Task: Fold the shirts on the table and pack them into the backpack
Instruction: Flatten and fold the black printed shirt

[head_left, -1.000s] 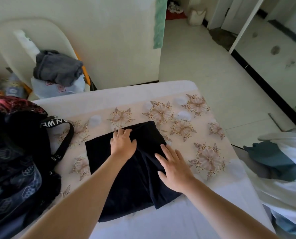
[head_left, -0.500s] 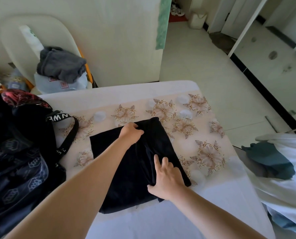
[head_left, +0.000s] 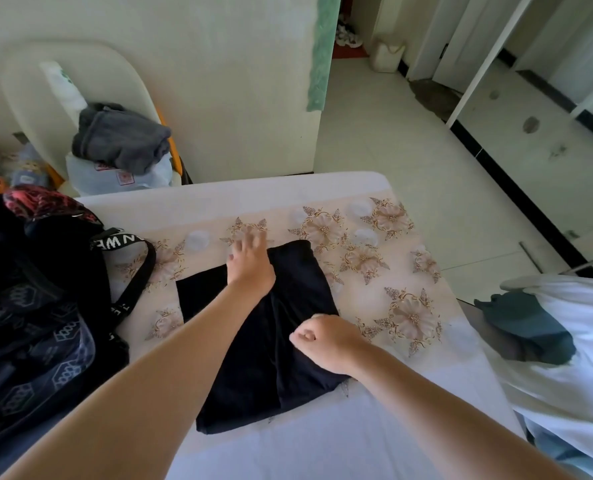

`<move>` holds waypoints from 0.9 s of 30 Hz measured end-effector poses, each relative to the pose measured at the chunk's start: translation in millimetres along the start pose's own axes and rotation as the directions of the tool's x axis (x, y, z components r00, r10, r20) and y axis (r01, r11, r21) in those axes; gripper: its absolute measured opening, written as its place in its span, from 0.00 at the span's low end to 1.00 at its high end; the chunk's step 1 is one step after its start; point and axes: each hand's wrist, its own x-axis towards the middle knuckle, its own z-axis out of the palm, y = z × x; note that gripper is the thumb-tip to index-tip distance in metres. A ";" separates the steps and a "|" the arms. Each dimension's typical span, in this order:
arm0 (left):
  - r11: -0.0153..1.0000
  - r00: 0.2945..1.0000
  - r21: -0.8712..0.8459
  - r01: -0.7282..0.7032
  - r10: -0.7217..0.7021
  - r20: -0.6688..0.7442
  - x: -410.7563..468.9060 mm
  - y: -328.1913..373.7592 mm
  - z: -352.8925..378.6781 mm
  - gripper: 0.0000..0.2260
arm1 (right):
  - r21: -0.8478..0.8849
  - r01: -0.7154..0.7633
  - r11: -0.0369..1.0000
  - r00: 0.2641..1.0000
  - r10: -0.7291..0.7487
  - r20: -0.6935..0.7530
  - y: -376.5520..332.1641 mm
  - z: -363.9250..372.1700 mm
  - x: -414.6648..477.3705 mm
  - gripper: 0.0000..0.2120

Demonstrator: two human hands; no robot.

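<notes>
Lying folded on the table [head_left: 288, 190], black shirt [head_left: 271, 375] sat under both hands. Left hand [head_left: 250, 263] was blurred, fingers straight, at its far edge. Right hand [head_left: 328, 342] was curled at its right edge; cannot tell if it gripped cloth. Backpack [head_left: 28, 323] stood near, to the left.

We see our left hand [head_left: 250, 261] open, fingers spread and blurred, at the far edge of the folded dark shirt [head_left: 253, 375] on the flowered table [head_left: 392, 271]. Our right hand [head_left: 326, 342] sits on the shirt's right side, fingers curled into the cloth. The black backpack [head_left: 28, 306] stands at the table's left end, and white clothes [head_left: 572, 393] lie to the right
</notes>
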 end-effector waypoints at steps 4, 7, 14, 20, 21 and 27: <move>0.832 0.855 0.230 -0.505 0.518 0.005 -4.5 9.5 19.1 0.24 | -0.343 0.055 0.938 0.980 -0.117 -0.164 25.4 10.0 22.7 0.27; 0.702 0.795 0.373 -0.607 0.549 0.258 4.5 20.6 40.4 0.26 | -0.409 0.097 0.907 0.989 -0.135 -0.065 43.9 23.3 29.3 0.43; 0.799 0.882 0.381 -0.465 0.379 0.281 23.9 -8.9 66.3 0.34 | -0.568 0.143 0.810 0.972 -0.224 -0.074 87.0 30.0 24.3 0.42; 0.855 0.916 0.330 -0.399 0.359 0.179 -9.8 -30.5 65.1 0.30 | -0.585 0.209 0.784 0.934 -0.338 -0.119 83.3 44.0 16.7 0.36; 0.886 0.931 0.286 -0.365 0.337 0.141 -19.6 -36.6 63.6 0.30 | -0.579 0.231 0.782 0.929 -0.355 -0.108 74.2 42.0 20.8 0.35; 0.987 0.991 0.113 -0.111 0.119 -0.060 -97.1 -86.2 53.7 0.27 | -0.569 0.325 0.755 0.930 -0.363 0.049 7.3 45.9 43.0 0.34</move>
